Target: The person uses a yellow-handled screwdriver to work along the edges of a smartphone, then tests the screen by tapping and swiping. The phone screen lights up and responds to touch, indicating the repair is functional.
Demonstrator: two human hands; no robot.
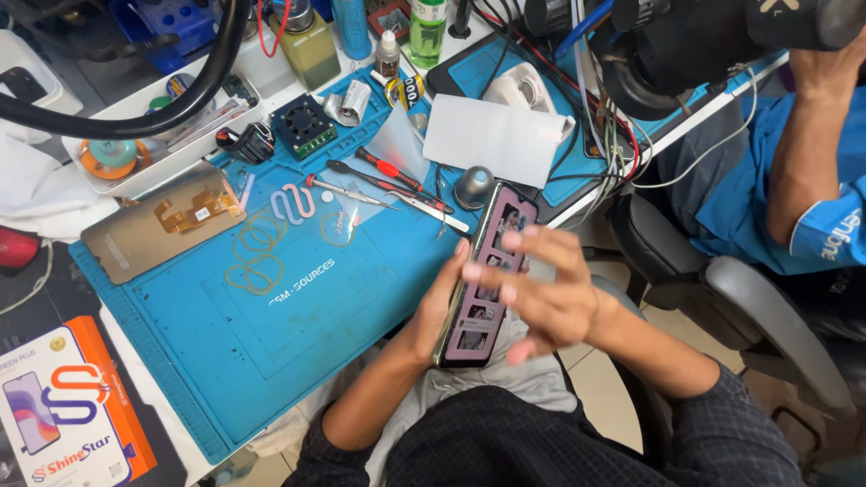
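My left hand (431, 311) grips a phone (487, 271) from the left side, holding it edge-up over my lap beside the table's near edge. The phone's back is off, showing a purple-tinted inner frame with cut-outs. My right hand (541, 293) lies over the phone's open face, fingers spread and fingertips pressing on the frame. A blue work mat (271, 325) covers the table to the left of both hands.
On the mat lie a gold phone screen panel (153, 230), screwdrivers (383, 171), tweezers (428, 212), rubber bands (257, 257) and a small fan unit (304, 126). A white tray (144, 176), bottles, cables and a phone box (68, 415) surround it. Another person in blue (794, 180) sits at right.
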